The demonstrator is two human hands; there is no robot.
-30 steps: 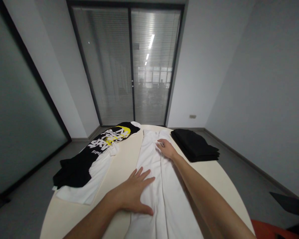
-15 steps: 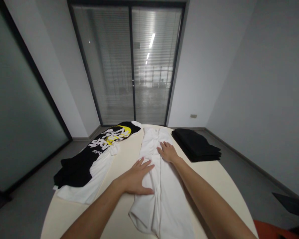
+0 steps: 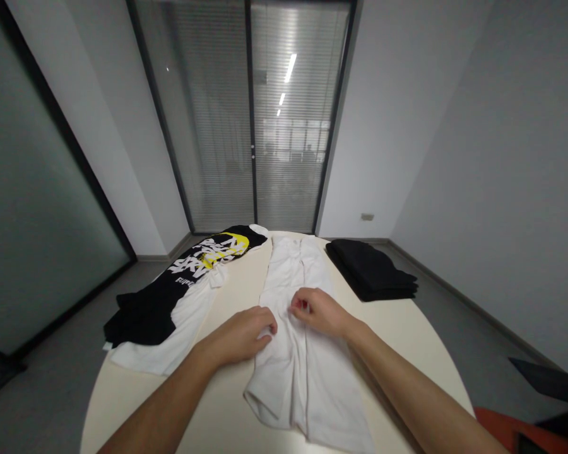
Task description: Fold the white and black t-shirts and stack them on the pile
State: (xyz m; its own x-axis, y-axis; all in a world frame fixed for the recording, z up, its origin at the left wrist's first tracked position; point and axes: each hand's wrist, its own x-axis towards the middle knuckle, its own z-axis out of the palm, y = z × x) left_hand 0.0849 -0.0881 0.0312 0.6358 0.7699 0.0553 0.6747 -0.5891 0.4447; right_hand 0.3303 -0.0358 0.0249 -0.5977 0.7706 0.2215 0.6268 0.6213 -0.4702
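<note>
A white garment (image 3: 284, 359) lies in a long strip down the middle of the table, lightly wrinkled, its near end spread wider. At its left edge, my left hand (image 3: 246, 334) has bent fingers, with a gap showing between them and the thumb. My right hand (image 3: 319, 309) is over the middle of the strip, its fingers curled in and the fingertips close to the thumb; whether cloth is caught between them cannot be made out.
On the left of the pale round table (image 3: 218, 403) lies a black and white printed shirt (image 3: 184, 284). A folded black cloth stack (image 3: 372, 271) sits at the right rear. Glass doors (image 3: 250, 120) stand beyond; a red chair (image 3: 502, 429) is at lower right.
Both hands were spread flat on the white garment and have now curled their fingers. My right hand has come nearer to me; my left has shifted slightly left. The garment looks nearly the same.
</note>
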